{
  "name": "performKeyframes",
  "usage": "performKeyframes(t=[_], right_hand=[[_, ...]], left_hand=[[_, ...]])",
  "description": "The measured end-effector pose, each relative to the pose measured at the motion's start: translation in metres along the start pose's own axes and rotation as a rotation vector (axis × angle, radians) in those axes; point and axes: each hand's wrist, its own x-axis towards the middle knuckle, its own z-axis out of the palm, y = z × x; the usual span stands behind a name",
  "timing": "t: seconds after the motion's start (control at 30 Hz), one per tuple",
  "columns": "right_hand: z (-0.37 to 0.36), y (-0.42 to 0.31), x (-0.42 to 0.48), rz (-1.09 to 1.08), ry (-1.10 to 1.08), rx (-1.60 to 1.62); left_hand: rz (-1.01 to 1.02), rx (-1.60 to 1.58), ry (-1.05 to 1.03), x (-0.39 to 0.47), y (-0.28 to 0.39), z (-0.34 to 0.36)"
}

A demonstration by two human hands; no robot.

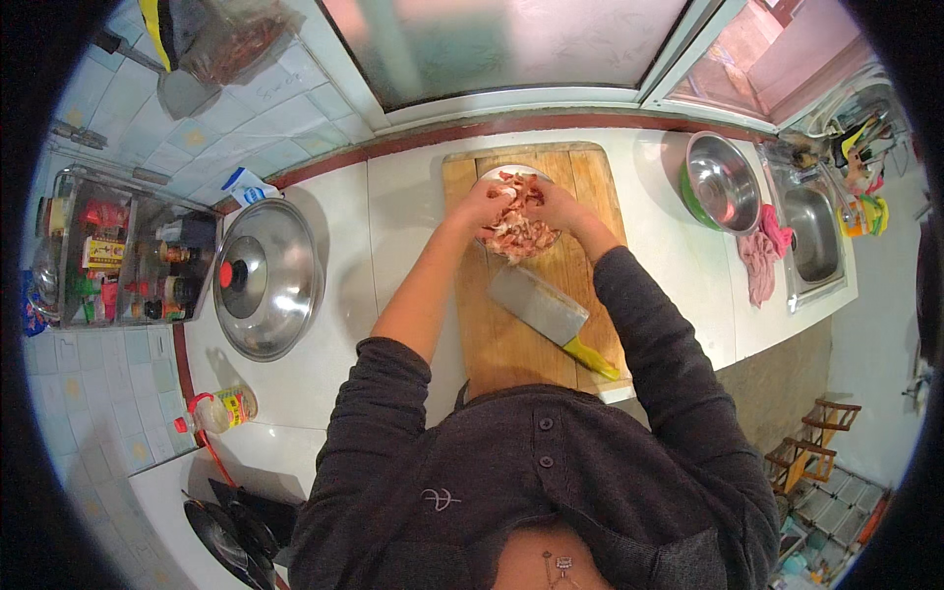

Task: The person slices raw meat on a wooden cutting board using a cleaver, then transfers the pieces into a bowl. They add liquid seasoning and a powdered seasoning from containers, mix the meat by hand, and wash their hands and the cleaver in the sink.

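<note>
Raw chopped meat pieces [518, 236] fill a round, pale-rimmed dish [525, 169] on the far half of a wooden cutting board [483, 332]. My left hand [483, 205] presses in at the dish's left side, its fingers among the meat. From the right, my right hand [557, 208] grips into the same heap, opposite the left. Meat lies between both hands, and most fingertips are hidden by it. Nearer to me, a cleaver [549, 304] with a yellow handle lies flat and diagonal on the board, its handle towards the lower right. Neither hand touches it.
At left stand a large metal lid [269, 280], a spice rack [133, 254] and an oil bottle [221, 411]. A wok [228, 538] is at lower left. Rightward are a steel bowl [726, 184], pink cloths [759, 258] and a sink [811, 236]. A window [509, 51] borders the counter.
</note>
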Motion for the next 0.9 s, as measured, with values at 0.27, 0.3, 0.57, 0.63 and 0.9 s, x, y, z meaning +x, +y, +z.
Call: performKeyframes(t=[0.27,0.3,0.57,0.63,0.9], right_hand=[[-0.007,-0.013,-0.004,-0.036,0.165,0.197],[-0.015,-0.018,-0.010,-0.041,0.168,0.200],[-0.046,-0.037,-0.020,0.065,0.091,0.513],[-0.050,-0.043,-0.026,0.096,0.056,0.545],[-0.029,-0.030,-0.033,-0.173,-0.079,0.054]], left_hand=[[0.236,-0.159,0.040,0.015,-0.006,0.005],[0.253,-0.206,0.005,0.010,-0.004,0.002],[0.385,-0.282,-0.048,-0.023,0.032,-0.008],[0.369,-0.272,-0.040,-0.024,0.033,-0.009],[0.453,0.188,-0.183,0.006,-0.015,-0.016]])
